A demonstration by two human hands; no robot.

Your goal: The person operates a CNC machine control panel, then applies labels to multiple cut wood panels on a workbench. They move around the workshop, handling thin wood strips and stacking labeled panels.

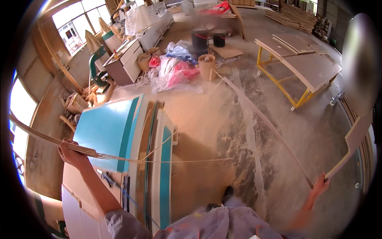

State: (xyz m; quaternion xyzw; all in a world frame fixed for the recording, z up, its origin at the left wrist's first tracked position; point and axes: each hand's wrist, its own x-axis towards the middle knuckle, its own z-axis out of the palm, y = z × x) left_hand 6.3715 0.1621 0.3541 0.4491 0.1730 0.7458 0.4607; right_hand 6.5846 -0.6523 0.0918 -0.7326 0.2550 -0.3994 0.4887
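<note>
My left hand (pixel 73 154) is closed around a bundle of thin, pale wooden strips (pixel 43 138) above the teal-topped machine (pixel 104 129). Loose ends of these strips spread to the right past the machine's edge, and one thin strip slants away toward the cardboard drum. At the right, my right hand (pixel 319 186) grips a long narrow wooden strip (pixel 270 126) that reaches forward over the concrete floor. Beyond that hand a stepped pale board piece (pixel 359 131) extends to the right; whether the hand holds it too, I cannot tell.
A yellow-framed trolley (pixel 280 79) carrying flat panels stands at the right. Ahead lie crumpled plastic sheets (pixel 177 73), a cardboard drum (pixel 207 67) and black buckets (pixel 199 39). Wood boards (pixel 294 19) are stacked at the back. A blue hose or cord (pixel 133 199) crosses the machine's near side.
</note>
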